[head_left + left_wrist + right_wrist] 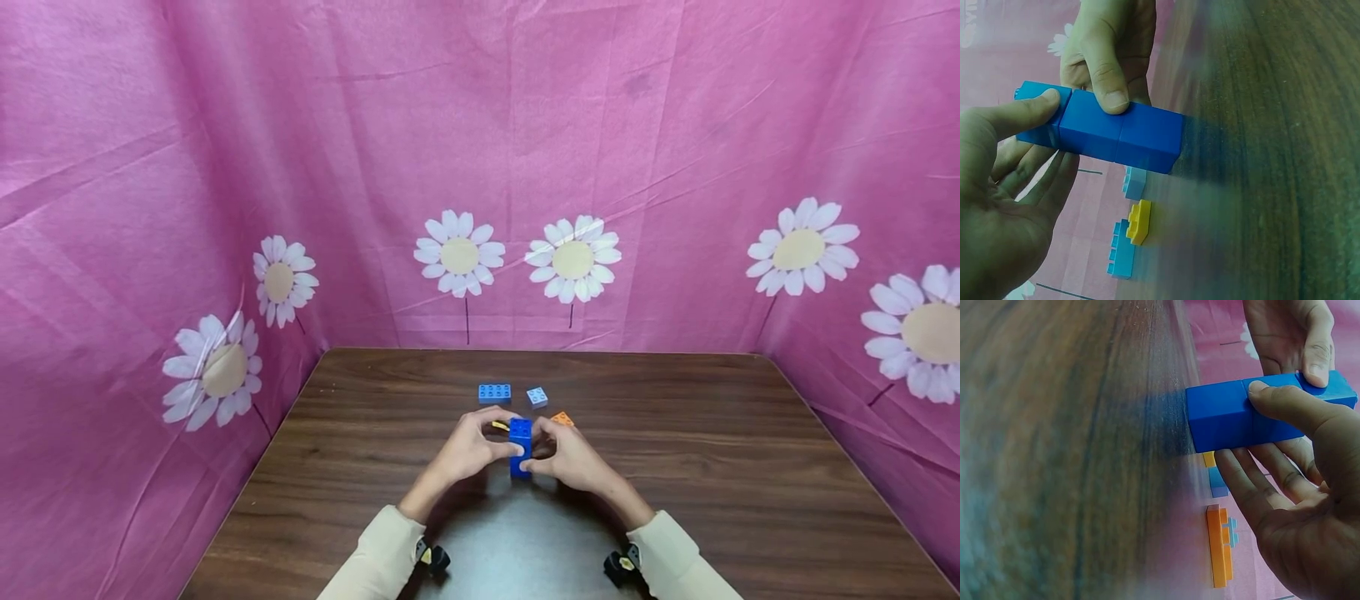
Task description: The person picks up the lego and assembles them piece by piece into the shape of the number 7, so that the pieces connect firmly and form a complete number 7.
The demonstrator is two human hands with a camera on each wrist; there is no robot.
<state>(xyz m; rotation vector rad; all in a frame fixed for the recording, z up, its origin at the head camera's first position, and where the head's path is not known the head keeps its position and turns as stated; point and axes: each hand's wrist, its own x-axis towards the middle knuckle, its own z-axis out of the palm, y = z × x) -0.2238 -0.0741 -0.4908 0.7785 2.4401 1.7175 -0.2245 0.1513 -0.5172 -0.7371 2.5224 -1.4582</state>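
Note:
Three dark blue toy bricks form an upright stack (521,447) on the table, in front of the person. The left hand (477,444) pinches the top brick (1038,106), its thumb on the near side and fingers behind. From the other side the right hand (570,456) grips the stack lower down, its thumb on the middle brick (1272,422). The bottom brick (1150,137) stands on or just at the tabletop. In the head view a yellow brick (500,426) lies partly hidden behind the left hand, and an orange brick (562,418) behind the right.
Beyond the hands lie a blue long brick (494,393) and a small light blue brick (537,397). The dark wooden table (675,417) is bordered by a pink curtain (510,150) with white flowers at the back and both sides.

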